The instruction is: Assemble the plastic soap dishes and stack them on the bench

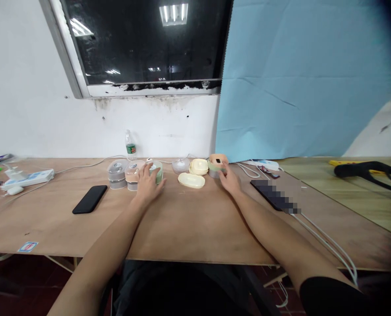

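My left hand (149, 185) reaches across the front of a green-topped clear plastic container (157, 166), fingers spread and the thumb at its right side. Left of it stand a peach-topped container (132, 169) and a grey one (117, 171), each over a lower tier. My right hand (230, 179) curls around the right side of a small stack of plastic boxes (217, 160), peach on top, green and grey below. Between my hands lie a shallow cream oval dish (191, 180), cream square-looking pieces (199, 166) and a clear lid-like piece (180, 165).
A black phone (90, 199) lies at left, and a dark phone-like device (274, 195) with white cables at right. Power strips (34, 179) sit toward both sides. A plastic bottle (130, 145) stands by the wall. Yellow-and-black tool (363, 171) rests far right.
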A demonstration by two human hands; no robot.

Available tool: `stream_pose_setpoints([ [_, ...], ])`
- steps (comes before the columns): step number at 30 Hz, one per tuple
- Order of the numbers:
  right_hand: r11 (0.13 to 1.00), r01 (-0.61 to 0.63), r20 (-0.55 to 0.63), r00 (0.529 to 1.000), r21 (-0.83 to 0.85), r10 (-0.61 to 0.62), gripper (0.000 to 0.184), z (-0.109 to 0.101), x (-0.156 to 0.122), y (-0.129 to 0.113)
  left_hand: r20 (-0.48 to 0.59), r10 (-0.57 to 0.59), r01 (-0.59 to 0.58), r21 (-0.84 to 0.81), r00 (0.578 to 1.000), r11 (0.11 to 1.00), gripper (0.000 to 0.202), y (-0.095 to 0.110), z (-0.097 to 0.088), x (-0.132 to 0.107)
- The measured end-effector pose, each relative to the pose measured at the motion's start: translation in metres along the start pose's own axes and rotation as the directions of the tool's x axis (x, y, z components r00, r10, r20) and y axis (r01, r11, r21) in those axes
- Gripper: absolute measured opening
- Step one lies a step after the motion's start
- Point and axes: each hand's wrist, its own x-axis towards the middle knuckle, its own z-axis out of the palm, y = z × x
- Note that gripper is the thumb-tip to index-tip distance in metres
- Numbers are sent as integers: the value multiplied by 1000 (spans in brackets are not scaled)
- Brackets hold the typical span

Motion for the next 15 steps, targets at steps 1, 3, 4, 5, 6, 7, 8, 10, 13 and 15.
stream_pose_setpoints([
  [1,1000,5,11,1000,-6,-4,59,2,2,3,10,53,-52,-50,999,997,43,3,1,-1],
  [3,999,13,14,1000,-34,-12,60,5,7,9,69,187,-172,-183,980,968,38,10,1,-4],
  [4,999,19,5,1000,-50,-18,59,7,8,11,112,262,-227,-257,959,940,36,14,2,-5],
  [5,998,25,-7,1000,-65,-25,57,8,9,12,154,334,-271,-324,930,906,35,19,2,-7],
  [6,996,30,-19,999,-78,-32,54,8,10,13,191,390,-300,-375,901,877,34,25,2,-9],
  [7,996,32,-29,999,-88,-34,51,8,11,14,217,429,-319,-406,877,856,34,30,1,-10],
  [8,995,29,-36,999,-97,-32,49,8,11,14,237,455,-330,-423,858,844,34,34,1,-12],
  [10,993,16,-53,998,-114,-22,49,5,10,12,282,480,-332,-441,831,834,34,41,0,-15],
  [13,990,24,-65,997,-142,-33,51,2,4,0,397,500,-297,-471,769,831,37,43,2,-17],
  [15,985,109,12,994,-132,-109,48,3,-3,-13,456,505,-274,-482,732,832,38,40,4,-18],
])
